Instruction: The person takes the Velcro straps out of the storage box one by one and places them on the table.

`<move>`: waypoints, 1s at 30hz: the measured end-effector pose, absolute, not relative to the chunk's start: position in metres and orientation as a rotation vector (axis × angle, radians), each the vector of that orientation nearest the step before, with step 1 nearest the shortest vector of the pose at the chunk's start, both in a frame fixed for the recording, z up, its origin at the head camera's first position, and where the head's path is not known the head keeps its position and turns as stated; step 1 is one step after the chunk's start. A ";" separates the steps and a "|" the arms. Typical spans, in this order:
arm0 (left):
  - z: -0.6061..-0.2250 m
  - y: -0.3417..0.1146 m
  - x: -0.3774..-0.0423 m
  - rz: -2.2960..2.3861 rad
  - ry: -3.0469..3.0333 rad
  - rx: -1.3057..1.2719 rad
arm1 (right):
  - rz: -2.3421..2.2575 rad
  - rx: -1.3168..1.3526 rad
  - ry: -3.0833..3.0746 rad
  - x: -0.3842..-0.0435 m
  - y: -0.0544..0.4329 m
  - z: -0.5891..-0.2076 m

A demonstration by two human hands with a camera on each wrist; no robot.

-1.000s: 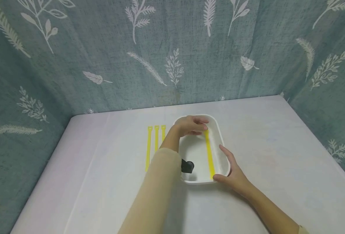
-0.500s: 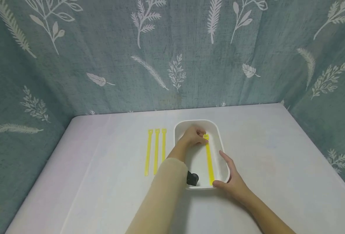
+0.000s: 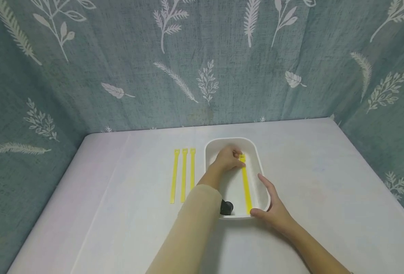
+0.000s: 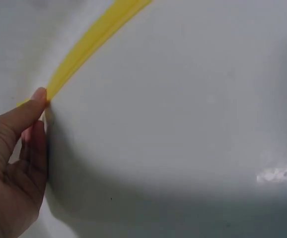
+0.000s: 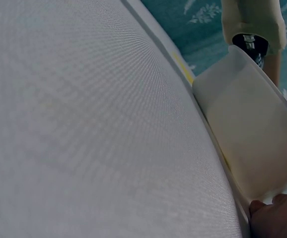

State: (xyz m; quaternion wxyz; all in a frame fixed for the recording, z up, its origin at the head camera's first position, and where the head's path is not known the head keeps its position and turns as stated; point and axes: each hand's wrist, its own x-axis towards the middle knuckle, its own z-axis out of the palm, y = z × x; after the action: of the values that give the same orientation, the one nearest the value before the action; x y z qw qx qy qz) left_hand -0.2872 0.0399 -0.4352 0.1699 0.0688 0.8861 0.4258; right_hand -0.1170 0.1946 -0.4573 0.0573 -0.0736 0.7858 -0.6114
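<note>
A yellow strap (image 3: 245, 186) with a slotted head lies lengthwise along the right side inside a white plastic tray (image 3: 208, 141). My left hand (image 3: 227, 158) reaches into the tray and pinches the strap close to its head; in the left wrist view the thumb and fingers meet at this end of the yellow strap (image 4: 84, 52). My right hand (image 3: 273, 211) grips the tray's near right corner, thumb at the front rim and fingers along the right wall. The right wrist view shows the tray wall (image 5: 252, 119) between thumb and fingers.
Left of the tray, several matching yellow straps (image 3: 174, 175) lie side by side on the white table (image 3: 119, 228), partly covered by the left sleeve (image 3: 191, 228). A black wrist camera (image 3: 226, 207) overlaps the tray's near left corner. Patterned green curtain (image 3: 136, 95) surrounds the table's back and sides.
My left hand has come down from above the tray's far end to the strap's head, which now shows beside the fingers. The right hand keeps its grip on the corner. The head view has shifted slightly.
</note>
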 end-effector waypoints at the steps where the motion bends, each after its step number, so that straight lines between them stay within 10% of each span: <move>1: -0.435 0.040 -0.287 1.213 2.515 0.197 | -1.843 -0.217 2.391 -0.117 0.195 -0.457; 30: -0.426 0.039 -0.290 1.345 2.259 0.240 | -1.939 -0.273 2.292 -0.118 0.198 -0.457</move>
State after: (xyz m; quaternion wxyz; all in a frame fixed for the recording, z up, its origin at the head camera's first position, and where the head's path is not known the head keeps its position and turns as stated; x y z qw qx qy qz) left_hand -0.2897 0.0394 -0.4262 0.2482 0.0879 0.8290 0.4934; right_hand -0.1177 0.1975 -0.4574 0.0637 -0.0904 0.7587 -0.6420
